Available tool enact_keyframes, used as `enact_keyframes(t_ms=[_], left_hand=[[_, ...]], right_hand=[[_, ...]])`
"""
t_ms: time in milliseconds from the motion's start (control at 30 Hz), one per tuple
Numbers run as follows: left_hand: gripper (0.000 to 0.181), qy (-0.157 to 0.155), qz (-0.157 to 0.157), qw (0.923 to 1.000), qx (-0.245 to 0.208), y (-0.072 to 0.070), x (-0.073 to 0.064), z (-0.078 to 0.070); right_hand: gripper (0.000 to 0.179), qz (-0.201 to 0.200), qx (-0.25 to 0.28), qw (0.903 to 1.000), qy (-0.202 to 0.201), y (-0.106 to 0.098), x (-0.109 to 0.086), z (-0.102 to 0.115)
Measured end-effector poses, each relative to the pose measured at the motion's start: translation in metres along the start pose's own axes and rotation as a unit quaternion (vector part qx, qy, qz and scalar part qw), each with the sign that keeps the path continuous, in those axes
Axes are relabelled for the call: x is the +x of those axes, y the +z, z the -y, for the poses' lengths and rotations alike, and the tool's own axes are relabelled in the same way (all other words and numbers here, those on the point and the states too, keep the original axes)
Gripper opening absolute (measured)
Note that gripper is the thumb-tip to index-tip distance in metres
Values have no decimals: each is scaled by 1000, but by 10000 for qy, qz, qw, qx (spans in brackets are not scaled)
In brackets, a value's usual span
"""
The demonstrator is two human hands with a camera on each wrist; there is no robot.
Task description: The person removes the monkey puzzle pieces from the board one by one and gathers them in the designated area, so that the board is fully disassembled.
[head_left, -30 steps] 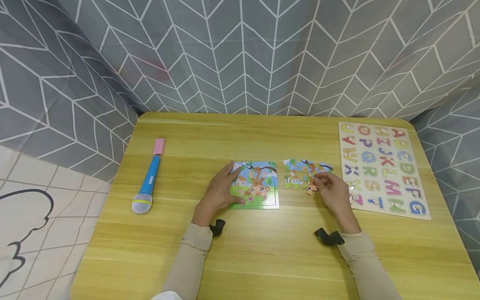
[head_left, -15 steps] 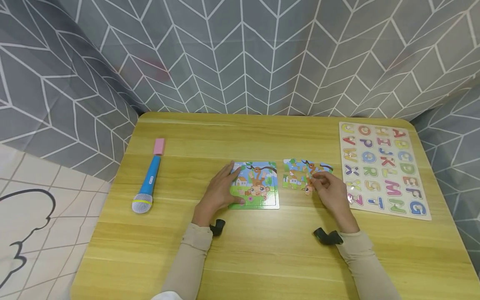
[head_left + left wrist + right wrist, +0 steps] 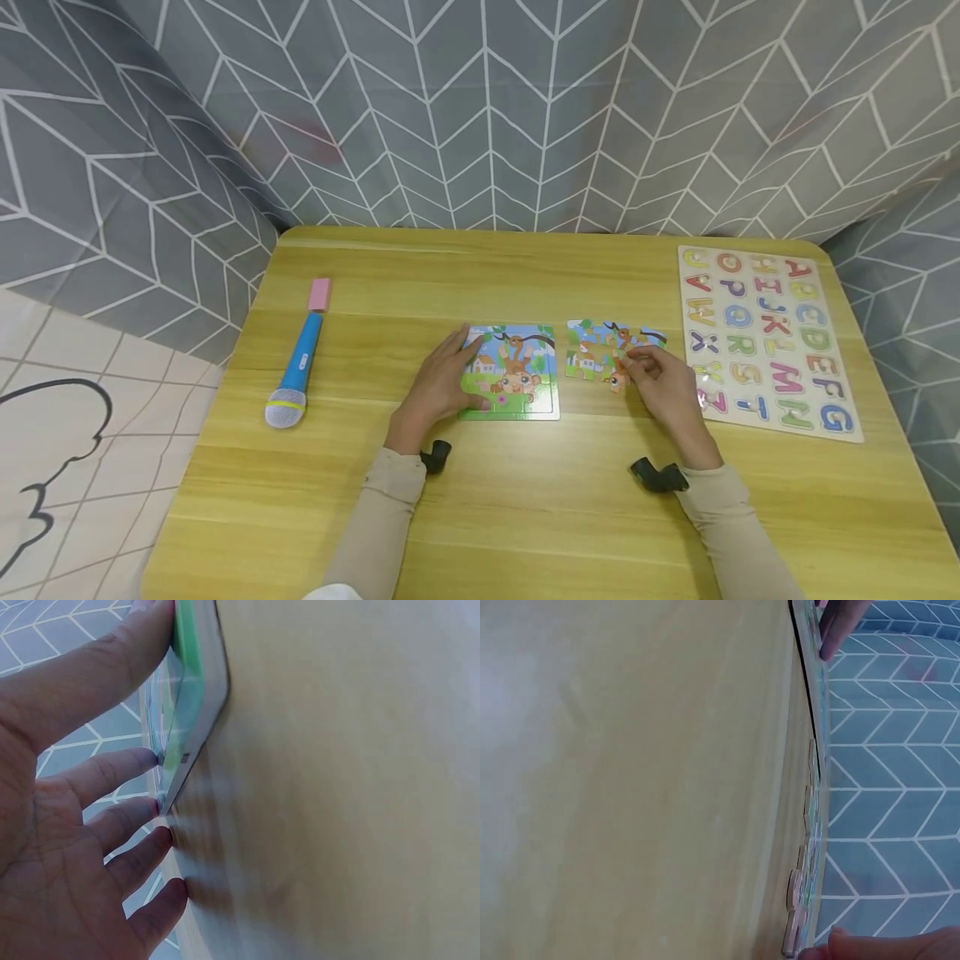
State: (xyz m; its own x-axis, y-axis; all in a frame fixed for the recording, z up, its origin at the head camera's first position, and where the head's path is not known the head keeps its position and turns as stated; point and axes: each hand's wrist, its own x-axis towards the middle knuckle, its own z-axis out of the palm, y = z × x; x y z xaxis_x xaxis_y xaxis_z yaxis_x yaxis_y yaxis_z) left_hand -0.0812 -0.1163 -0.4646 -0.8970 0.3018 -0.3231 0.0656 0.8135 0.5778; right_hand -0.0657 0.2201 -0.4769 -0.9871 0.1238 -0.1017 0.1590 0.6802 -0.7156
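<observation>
A framed jigsaw puzzle point(image 3: 536, 379) with a cartoon monkey picture lies flat on the table. My left hand point(image 3: 437, 379) rests on its left side, thumb over the lower corner and fingers spread along the far edge. In the left wrist view, the thumb lies on the face of the puzzle and two fingertips touch its rim. To the right, several loose puzzle pieces point(image 3: 588, 361) lie joined or close together, showing a similar picture. My right hand point(image 3: 666, 390) pinches a puzzle piece point(image 3: 617, 382) at their lower right, between thumb and index finger; the fingers partly hide it.
A wooden alphabet board point(image 3: 768, 342) with coloured letters lies at the right, close by the right hand. At the left are a blue toy microphone point(image 3: 300, 358) and a pink block point(image 3: 319, 294). A grey patterned curtain point(image 3: 517, 117) hangs behind the table point(image 3: 525, 508).
The right hand has shifted the monkey-face puzzle piece slightly left, against the other loose pieces. The left hand and the framed puzzle have stayed in place.
</observation>
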Motion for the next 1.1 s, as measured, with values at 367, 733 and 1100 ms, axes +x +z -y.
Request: enact_keyframes(t_ms=[367,733,1100], left_hand=[[108,-24,36,10000,23,0,1,-2],[108,-3,43,10000,88,0,2,-1],[108,-7,43,9999,128,0,3,-1]], right_hand=[[23,418,149,9973,-577,16,1,25],[43,1391,371,9874,-661,38,7,58],[47,1959,-63,9781,-694,43,12,66]])
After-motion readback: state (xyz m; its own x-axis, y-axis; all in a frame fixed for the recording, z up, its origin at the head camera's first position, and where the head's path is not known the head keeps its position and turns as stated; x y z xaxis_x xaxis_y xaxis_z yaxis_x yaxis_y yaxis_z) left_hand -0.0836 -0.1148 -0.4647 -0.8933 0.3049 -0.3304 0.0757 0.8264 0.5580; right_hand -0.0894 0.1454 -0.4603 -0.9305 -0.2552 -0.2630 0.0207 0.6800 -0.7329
